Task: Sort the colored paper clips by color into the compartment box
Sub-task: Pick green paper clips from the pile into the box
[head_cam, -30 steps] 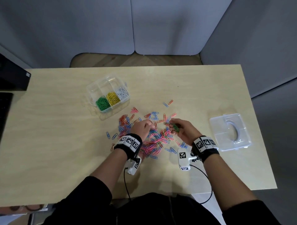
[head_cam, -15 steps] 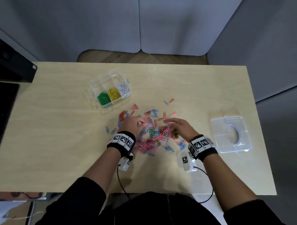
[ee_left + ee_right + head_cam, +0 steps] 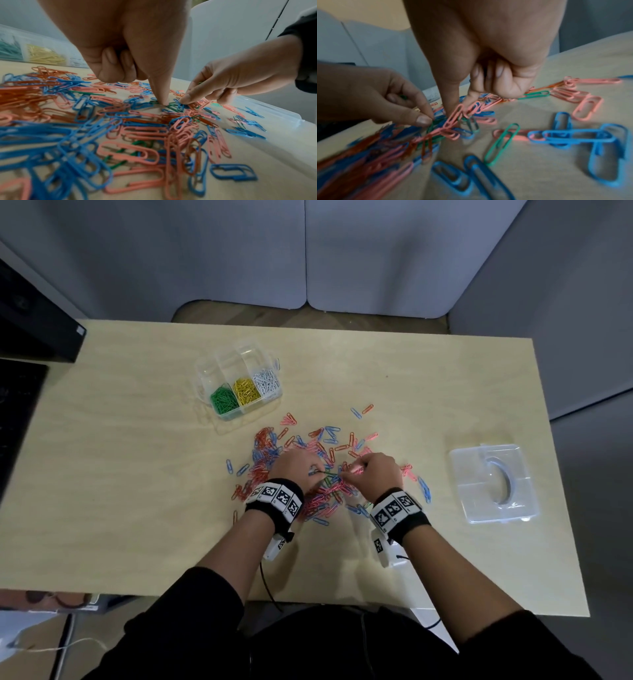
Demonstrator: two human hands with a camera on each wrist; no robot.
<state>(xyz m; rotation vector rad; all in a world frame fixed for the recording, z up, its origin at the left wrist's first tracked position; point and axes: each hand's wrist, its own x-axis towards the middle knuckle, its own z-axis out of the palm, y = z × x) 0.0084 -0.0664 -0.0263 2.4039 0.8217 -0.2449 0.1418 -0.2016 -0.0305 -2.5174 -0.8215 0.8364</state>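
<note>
In the middle of the head view, both hands work on the clip pile (image 3: 308, 474). The left hand (image 3: 298, 467) pinches a green clip (image 3: 173, 106); the right hand (image 3: 376, 470) presses its fingers together just beside it. The compartment box (image 3: 239, 385) lies at upper left, nearer the left hand.

The loose paper clips (image 3: 318, 470) lie in a flat, mixed heap on the table in front of me, just near of the compartment box (image 3: 239, 381). Most are blue, pink and orange-red, with a few green clips (image 3: 173, 106) between them in the middle. Some single clips lie apart at the far and right edges of the heap. The box is clear plastic, open, and stands a little turned. Its near row has three filled compartments: green clips (image 3: 224, 400) at the left, yellow clips (image 3: 246, 392) in the middle, white clips (image 3: 265, 381) at the right. The far row looks empty.
</note>
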